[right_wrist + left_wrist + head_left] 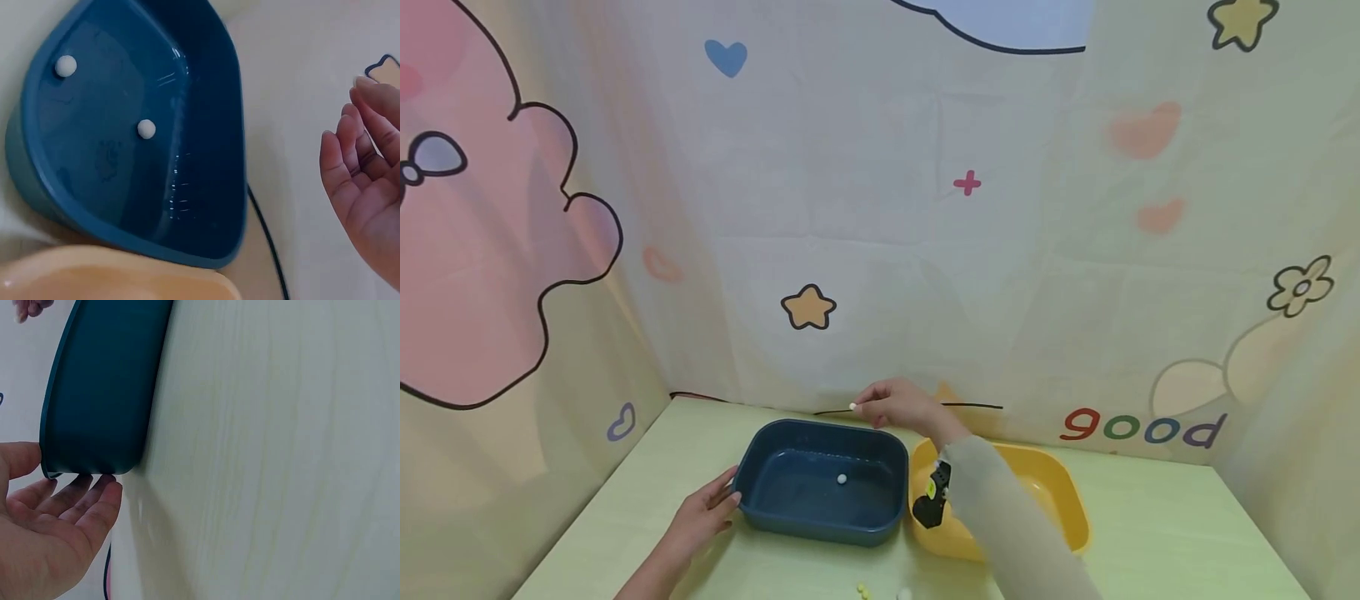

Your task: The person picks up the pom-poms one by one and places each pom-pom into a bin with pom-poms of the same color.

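A dark blue basin stands on the table with a small white ball on its floor. In the right wrist view two white balls show inside the basin. My left hand holds the basin's left end, thumb at the rim and fingers against the outer wall, as the left wrist view shows. Above the basin's back rim, my right hand pinches a small white ball between thumb and fingertips. From the right wrist camera, this pinched ball is hidden or hard to make out.
A yellow basin stands right beside the blue one, partly covered by my right forearm. Small yellow pieces and a white piece lie at the table's near edge. A printed cloth hangs behind the table.
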`<state>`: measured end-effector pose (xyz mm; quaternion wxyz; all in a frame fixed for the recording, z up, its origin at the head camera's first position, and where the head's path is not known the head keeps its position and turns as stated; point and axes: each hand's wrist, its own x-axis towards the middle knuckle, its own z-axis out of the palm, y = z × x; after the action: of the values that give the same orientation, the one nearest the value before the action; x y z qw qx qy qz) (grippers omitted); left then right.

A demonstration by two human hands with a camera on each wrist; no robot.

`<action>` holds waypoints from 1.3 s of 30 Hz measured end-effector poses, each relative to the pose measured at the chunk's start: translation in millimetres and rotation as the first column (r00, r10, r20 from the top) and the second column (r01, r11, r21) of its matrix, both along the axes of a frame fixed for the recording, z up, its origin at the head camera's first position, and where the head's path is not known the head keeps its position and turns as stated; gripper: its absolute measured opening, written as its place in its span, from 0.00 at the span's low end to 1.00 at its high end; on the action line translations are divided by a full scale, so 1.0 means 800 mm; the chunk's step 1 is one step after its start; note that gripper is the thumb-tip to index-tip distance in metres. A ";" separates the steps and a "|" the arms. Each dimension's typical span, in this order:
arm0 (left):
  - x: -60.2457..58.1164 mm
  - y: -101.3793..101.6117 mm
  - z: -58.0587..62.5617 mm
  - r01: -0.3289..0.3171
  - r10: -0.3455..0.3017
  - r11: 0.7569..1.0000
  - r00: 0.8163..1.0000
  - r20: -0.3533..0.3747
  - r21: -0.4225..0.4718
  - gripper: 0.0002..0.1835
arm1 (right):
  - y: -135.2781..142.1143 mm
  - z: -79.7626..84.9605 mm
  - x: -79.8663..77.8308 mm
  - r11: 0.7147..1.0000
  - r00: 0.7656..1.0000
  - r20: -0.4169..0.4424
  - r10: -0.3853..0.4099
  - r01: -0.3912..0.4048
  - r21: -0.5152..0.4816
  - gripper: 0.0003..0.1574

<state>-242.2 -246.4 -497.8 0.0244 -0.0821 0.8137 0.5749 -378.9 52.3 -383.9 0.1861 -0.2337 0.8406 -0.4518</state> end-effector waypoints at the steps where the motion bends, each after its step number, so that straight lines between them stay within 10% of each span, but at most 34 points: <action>1: 0.000 0.000 0.000 -0.002 0.002 1.000 1.000 -0.001 0.000 0.30 | -0.003 -0.003 -0.003 1.000 1.000 0.002 -0.005 0.005 -0.005 0.16; 19: -0.001 0.003 -0.001 -0.013 0.013 1.000 1.000 -0.004 -0.008 0.29 | -0.030 -0.055 -0.020 0.997 0.989 0.140 -0.044 0.052 -0.052 0.15; 39: -0.003 -0.001 -0.001 -0.001 0.001 1.000 1.000 0.002 -0.015 0.30 | -0.045 -0.066 -0.014 0.997 0.989 0.143 -0.025 0.014 0.081 0.12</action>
<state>-244.4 -247.1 -498.3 0.0242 -0.0833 0.8179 0.5688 -390.5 16.4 -437.0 0.2509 -0.1846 0.8447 -0.4352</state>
